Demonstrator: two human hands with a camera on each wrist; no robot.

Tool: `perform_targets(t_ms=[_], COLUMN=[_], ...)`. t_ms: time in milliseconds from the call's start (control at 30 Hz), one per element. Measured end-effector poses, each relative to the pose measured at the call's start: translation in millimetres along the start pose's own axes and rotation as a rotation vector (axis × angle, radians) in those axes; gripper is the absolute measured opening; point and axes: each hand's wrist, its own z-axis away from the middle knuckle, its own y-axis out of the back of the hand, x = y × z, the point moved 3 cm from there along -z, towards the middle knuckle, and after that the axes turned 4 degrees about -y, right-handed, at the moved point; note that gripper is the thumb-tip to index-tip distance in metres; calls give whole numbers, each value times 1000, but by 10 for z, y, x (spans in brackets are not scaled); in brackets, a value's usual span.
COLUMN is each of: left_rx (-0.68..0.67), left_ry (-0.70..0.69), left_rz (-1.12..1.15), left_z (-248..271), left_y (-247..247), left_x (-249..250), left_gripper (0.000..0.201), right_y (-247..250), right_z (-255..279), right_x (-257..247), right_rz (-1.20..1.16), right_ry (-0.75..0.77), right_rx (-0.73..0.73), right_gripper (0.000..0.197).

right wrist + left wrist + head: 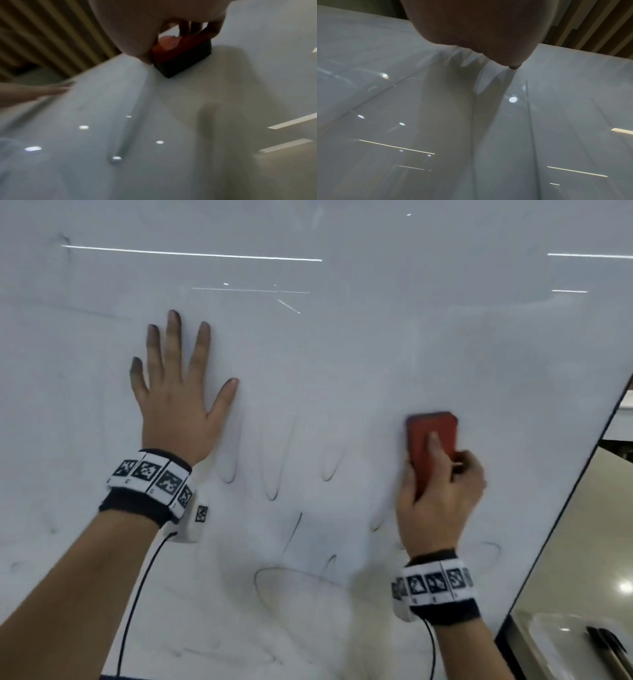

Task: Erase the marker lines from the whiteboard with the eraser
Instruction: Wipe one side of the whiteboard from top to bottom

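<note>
The left hand (174,405) lies flat on the whiteboard (342,354), fingers straight and spread, holding nothing. Its fingertips (174,316) look dark and smudged. Beside it, in the middle, are thin marker lines (277,470), loops and curves, some faint. To the right, the right hand (442,494) grips the red eraser (430,440) and presses it on the board, near the board's right edge.
</note>
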Motion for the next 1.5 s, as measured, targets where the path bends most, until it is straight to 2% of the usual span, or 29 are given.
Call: perform_targets(t_ms=[100, 167, 200, 233, 367, 433, 500, 567, 667, 733, 767, 800, 867, 1033, 1100, 1133, 1167, 1200, 1267, 1333, 1367, 1433, 1467, 1500], left_rx=[-21, -28, -31, -33, -14, -9, -11, -14, -27, -24, -23, -23, -28, -26, -26, -24, -22, -25, -32, -36, -35, -31, -32, -34], left_ry=[-13, -21, -25, -26, -36, -45, -64, -80, -101, -96, -92, -91, -90, -77, -81, -86, -90, -93, -90, -80, -76, -77, -77, -77], left_rz=[7, -1, 5, 15, 38, 51, 51, 41, 41, 49, 53, 59, 67, 75, 73, 67, 60, 54, 49, 46, 43, 40, 38, 34], left_z=[-17, -16, -15, -11, -5, -1, 4, 15, 42, 48, 57, 59, 60, 59, 67, 69, 71, 76, 83, 82, 84, 86, 89, 94], left_y=[2, 1, -3, -6, -11, -23, -33, -43, -81, -85, -82, -84, -93, -85, -81, -79, -78, -76, -78, -81, -79, -78, -75, -68], left_x=[-10, 2, 6, 7, -27, -61, -94, -130, -147, -132, -120, -110, -98, -122, -143, -153, -162, -166, -163, -131, -116, -102, -101, -102], left_gripper=[71, 70, 70, 70, 70, 70, 70, 70, 70, 69, 69, 69, 68, 69, 70, 70, 70, 70, 70, 69, 69, 69, 69, 69], right_y=[165, 27, -81, -198, -612, -641, -528, -313, 188, 362, 357, 300, 78, -486, -482, -436, -373, -285, -79, 41, 43, -55, -139, -243], right_z=[143, 111, 99, 117, 406, 451, 437, 529, 716, 754, 752, 720, 673, 878, 865, 812, 764, 727, 661, 620, 611, 629, 680, 772], right_x=[342, 134, -75, -334, -1271, -1358, -1086, -488, 462, 756, 788, 727, 407, -756, -791, -666, -470, -225, 215, 387, 360, 111, -96, -327], right_rz=[-78, -130, -137, -124, 3, 47, 84, 80, 24, -21, -37, -58, -82, -19, 46, 71, 76, 64, -4, -58, -79, -126, -141, -140], right_ry=[-301, -411, -404, -333, 184, 314, 329, 152, -316, -604, -677, -689, -555, 65, 252, 292, 260, 152, -172, -424, -498, -529, -459, -323], right_rx=[143, 223, 231, 199, -59, -130, -132, -105, 24, 143, 182, 210, 194, -105, -184, -191, -179, -142, 1, 134, 180, 212, 165, 70], right_gripper=[53, 54, 53, 51, 45, 45, 44, 47, 52, 55, 55, 55, 55, 49, 51, 52, 54, 55, 54, 56, 57, 56, 55, 52])
